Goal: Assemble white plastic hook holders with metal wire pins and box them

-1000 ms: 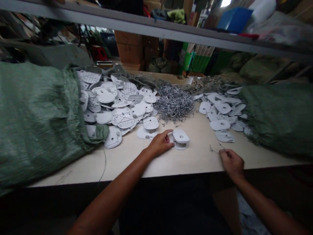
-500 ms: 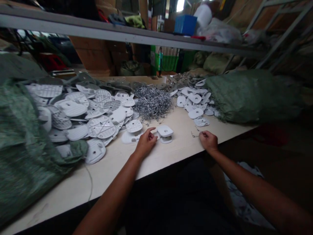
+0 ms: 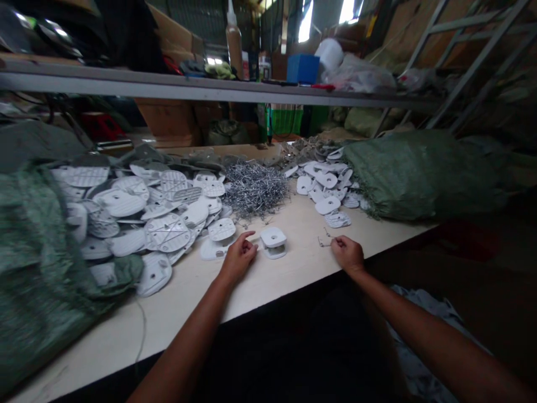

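Observation:
My right hand (image 3: 347,253) is closed in a pinch on thin wire springs (image 3: 323,242), whose legs stick out to the left above the tabletop. My left hand (image 3: 240,254) has its index finger stretched out and the thumb apart, just beside a stacked pair of white plastic plates (image 3: 273,242). The upper plate of that pair is rounded with a small hole, and a gap shows between the two. Left of the same hand, a smaller ridged plate (image 3: 221,229) rests over a longer white plate (image 3: 210,250), partly hidden by my fingers.
A tangled heap of wire springs (image 3: 257,187) lies mid-table. Large white plates (image 3: 168,232) are piled at left beside a green woven sack (image 3: 37,268); smaller ones (image 3: 328,205) spill from another sack (image 3: 403,173) at right. A shelf (image 3: 201,92) crosses above the table (image 3: 188,302).
The camera view has tilted up, showing more of the shelf, and shifted slightly. Both hands keep nearly the same pose, with the springs still in my right hand.

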`<state>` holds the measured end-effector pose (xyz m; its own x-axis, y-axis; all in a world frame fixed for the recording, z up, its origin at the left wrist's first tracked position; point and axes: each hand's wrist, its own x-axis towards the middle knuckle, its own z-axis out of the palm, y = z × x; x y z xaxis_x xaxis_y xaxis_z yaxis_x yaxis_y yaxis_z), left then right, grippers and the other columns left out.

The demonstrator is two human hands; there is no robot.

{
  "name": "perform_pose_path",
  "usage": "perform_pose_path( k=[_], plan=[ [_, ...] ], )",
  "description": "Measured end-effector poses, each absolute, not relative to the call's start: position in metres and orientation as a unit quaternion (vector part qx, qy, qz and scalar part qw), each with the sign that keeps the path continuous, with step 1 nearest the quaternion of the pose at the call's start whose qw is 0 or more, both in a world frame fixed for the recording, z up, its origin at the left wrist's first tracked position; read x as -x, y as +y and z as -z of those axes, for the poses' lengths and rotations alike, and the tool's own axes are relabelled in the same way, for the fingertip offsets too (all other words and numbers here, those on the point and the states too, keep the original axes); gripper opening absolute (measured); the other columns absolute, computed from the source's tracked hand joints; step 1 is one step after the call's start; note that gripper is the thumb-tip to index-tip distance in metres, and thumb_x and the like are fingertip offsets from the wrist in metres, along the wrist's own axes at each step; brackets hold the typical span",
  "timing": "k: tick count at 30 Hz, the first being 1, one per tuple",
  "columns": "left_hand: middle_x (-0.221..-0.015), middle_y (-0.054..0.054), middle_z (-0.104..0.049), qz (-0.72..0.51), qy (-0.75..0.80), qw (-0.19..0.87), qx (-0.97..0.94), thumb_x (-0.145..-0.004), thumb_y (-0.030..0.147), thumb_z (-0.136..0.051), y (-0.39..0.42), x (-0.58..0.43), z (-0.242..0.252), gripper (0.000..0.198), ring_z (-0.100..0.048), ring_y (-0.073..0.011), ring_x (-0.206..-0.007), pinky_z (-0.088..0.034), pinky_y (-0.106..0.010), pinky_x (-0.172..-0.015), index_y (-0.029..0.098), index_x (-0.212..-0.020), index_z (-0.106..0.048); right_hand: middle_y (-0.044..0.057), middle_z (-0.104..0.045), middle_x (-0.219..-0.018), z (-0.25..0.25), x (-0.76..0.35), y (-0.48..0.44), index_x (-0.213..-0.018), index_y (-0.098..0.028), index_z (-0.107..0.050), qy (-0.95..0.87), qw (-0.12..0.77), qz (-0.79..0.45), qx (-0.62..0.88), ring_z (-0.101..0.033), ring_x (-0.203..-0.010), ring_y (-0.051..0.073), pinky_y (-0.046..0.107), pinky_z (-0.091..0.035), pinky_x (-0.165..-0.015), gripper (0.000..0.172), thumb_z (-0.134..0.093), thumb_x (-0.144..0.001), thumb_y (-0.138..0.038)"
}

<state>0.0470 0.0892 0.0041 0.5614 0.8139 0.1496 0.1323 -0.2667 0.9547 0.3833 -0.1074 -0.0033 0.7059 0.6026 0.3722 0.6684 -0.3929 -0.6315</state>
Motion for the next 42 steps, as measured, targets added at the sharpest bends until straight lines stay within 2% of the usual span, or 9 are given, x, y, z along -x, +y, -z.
perform_pose_path(
  k=[12, 15, 17, 20, 24, 28, 32, 38, 42],
  plan=[
    [-0.067, 0.004, -0.058, -0.372, 0.473, 0.470, -0.646, -0.088, 0.053, -0.069, 0.050, -0.045, -0.019, 0.055, -0.056, -0.0151, -0.057, -0.044, -0.026, -0.056, 0.014, -0.127, -0.066, 0.006, -0.072, -0.068, 0.001, -0.393, -0.117, -0.073, -0.025, -0.072, -0.391, 0.455, -0.060, 0.798, -0.064, -0.064, 0.024, 0.033, -0.043, -0.063, 0.033, -0.062, -0.086, -0.054],
    [-0.068, 0.003, -0.060, -0.354, 0.505, 0.497, -0.611, -0.091, 0.058, -0.067, 0.013, -0.048, -0.027, 0.055, -0.057, -0.0152, -0.054, -0.046, -0.026, -0.051, 0.014, -0.124, -0.066, 0.004, -0.067, -0.066, -0.007, -0.388, -0.116, -0.074, -0.023, -0.071, -0.340, 0.553, -0.181, 0.739, -0.058, -0.057, 0.020, 0.031, -0.042, -0.056, 0.036, -0.069, -0.085, -0.057],
    [-0.067, 0.003, -0.059, -0.312, 0.500, 0.559, -0.583, -0.091, 0.062, -0.070, -0.014, -0.059, -0.034, 0.054, -0.056, -0.0144, -0.052, -0.046, -0.026, -0.050, 0.015, -0.119, -0.068, 0.002, -0.063, -0.064, -0.014, -0.375, -0.114, -0.074, -0.022, -0.069, -0.288, 0.618, -0.280, 0.676, -0.053, -0.052, 0.017, 0.028, -0.039, -0.049, 0.036, -0.074, -0.083, -0.057],
    [-0.068, 0.002, -0.059, -0.244, 0.471, 0.612, -0.586, -0.091, 0.065, -0.073, -0.047, -0.085, -0.046, 0.055, -0.057, -0.0138, -0.055, -0.047, -0.025, -0.052, 0.016, -0.116, -0.073, 0.000, -0.061, -0.065, -0.024, -0.345, -0.110, -0.075, -0.021, -0.070, -0.253, 0.657, -0.387, 0.596, -0.050, -0.049, 0.014, 0.026, -0.038, -0.045, 0.035, -0.079, -0.081, -0.054],
    [-0.075, 0.001, -0.063, -0.246, 0.449, 0.594, -0.620, -0.093, 0.059, -0.075, -0.064, -0.116, -0.060, 0.054, -0.058, -0.0140, -0.059, -0.047, -0.026, -0.056, 0.019, -0.129, -0.073, 0.000, -0.061, -0.066, -0.030, -0.300, -0.111, -0.078, -0.021, -0.072, -0.258, 0.642, -0.493, 0.528, -0.051, -0.049, 0.013, 0.026, -0.041, -0.046, 0.035, -0.080, -0.083, -0.055],
    [-0.073, -0.001, -0.066, -0.291, 0.468, 0.553, -0.625, -0.094, 0.056, -0.074, -0.062, -0.123, -0.066, 0.040, -0.059, -0.0150, -0.061, -0.049, -0.027, -0.059, 0.018, -0.107, -0.079, -0.001, -0.061, -0.065, -0.030, -0.275, -0.113, -0.075, -0.022, -0.069, -0.269, 0.632, -0.530, 0.497, -0.052, -0.049, 0.013, 0.027, -0.041, -0.047, 0.037, -0.077, -0.088, -0.056],
    [-0.064, 0.001, -0.062, -0.298, 0.480, 0.545, -0.620, -0.093, 0.056, -0.074, -0.056, -0.118, -0.062, 0.038, -0.058, -0.0152, -0.058, -0.048, -0.027, -0.058, 0.019, -0.084, -0.073, -0.002, -0.061, -0.063, -0.027, -0.271, -0.112, -0.074, -0.021, -0.069, -0.274, 0.613, -0.551, 0.495, -0.052, -0.049, 0.012, 0.026, -0.042, -0.048, 0.034, -0.076, -0.088, -0.051],
    [-0.062, 0.001, -0.061, -0.278, 0.476, 0.541, -0.635, -0.094, 0.053, -0.071, -0.044, -0.107, -0.047, 0.036, -0.056, -0.0148, -0.058, -0.045, -0.026, -0.059, 0.019, -0.083, -0.067, 0.001, -0.069, -0.067, -0.026, -0.293, -0.100, -0.091, -0.018, -0.077, -0.304, 0.541, -0.572, 0.537, -0.063, -0.060, 0.016, 0.026, -0.051, -0.055, 0.029, -0.080, -0.082, -0.046],
    [-0.063, 0.001, -0.062, -0.253, 0.482, 0.535, -0.647, -0.094, 0.052, -0.069, -0.035, -0.098, -0.040, 0.035, -0.055, -0.0146, -0.058, -0.042, -0.026, -0.057, 0.019, -0.083, -0.067, 0.003, -0.073, -0.067, -0.031, -0.300, -0.085, -0.095, -0.014, -0.077, -0.306, 0.497, -0.596, 0.552, -0.062, -0.055, 0.013, 0.024, -0.050, -0.054, 0.029, -0.081, -0.078, -0.037]
  ],
)
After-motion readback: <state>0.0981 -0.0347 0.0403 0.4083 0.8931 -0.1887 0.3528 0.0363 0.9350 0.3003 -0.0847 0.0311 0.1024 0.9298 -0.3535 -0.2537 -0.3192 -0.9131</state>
